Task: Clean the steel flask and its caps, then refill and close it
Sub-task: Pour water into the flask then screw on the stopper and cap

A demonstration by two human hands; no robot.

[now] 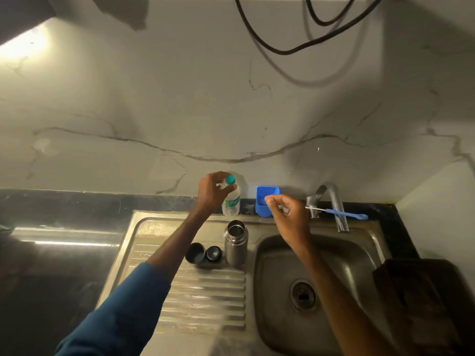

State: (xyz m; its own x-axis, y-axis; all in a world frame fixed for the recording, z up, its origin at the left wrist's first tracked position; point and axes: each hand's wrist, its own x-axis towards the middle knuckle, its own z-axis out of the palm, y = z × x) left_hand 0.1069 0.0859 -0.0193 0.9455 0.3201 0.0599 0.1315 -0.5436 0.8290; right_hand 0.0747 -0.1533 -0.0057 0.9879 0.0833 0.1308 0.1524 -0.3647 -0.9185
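On drainboard (192, 299) right edge: steel flask (236, 242) upright, uncapped, 2 caps (195, 252) beside it; rigid, likely wet-slick, take mid-body. Left hand (212, 191) grips water bottle (232, 204) by the neck. Right hand (288, 214) half-curled; hold cannot be told.

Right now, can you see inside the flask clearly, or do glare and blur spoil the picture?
Head view: steel flask sharp, its inside dark; lamp glare upper left and a streak on the counter; drainboard ridges smeared near the bottom; left hand gripping the plastic bottle slightly soft.
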